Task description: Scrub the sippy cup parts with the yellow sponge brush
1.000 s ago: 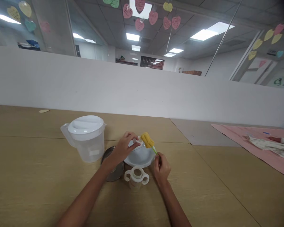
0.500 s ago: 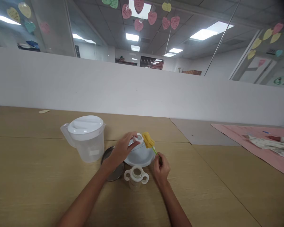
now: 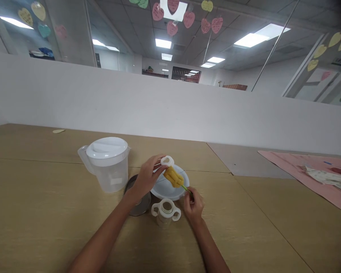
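In my left hand (image 3: 151,175) I hold a small white ring (image 3: 167,161) between the thumb and the fingers. It is above the far part of a white bowl (image 3: 170,185), and its opening is visible. My right hand (image 3: 194,204) is closed on the thin green handle (image 3: 185,187) of a sponge brush. The yellow sponge head (image 3: 174,177) is over the bowl, tilted up to the left, and its upper end is just below the ring. If the two are touching, I cannot tell.

The bowl stands on the wooden counter (image 3: 244,227). Nearer to me, just in front of the bowl, there is a clear cup (image 3: 164,220) which stands upright. It has a white collar with two curved handles (image 3: 166,209), and its top is open. To the left of the cup I see a round dark metal dish (image 3: 142,206), which is partly hidden by my left hand and wrist. Farther to the left stands a translucent pitcher (image 3: 110,176) with a white lid (image 3: 108,147) on it; its handle points left.

Well apart on the right, a pink cloth (image 3: 290,161) lies flat, with a whitish patterned fabric (image 3: 326,178) on it.
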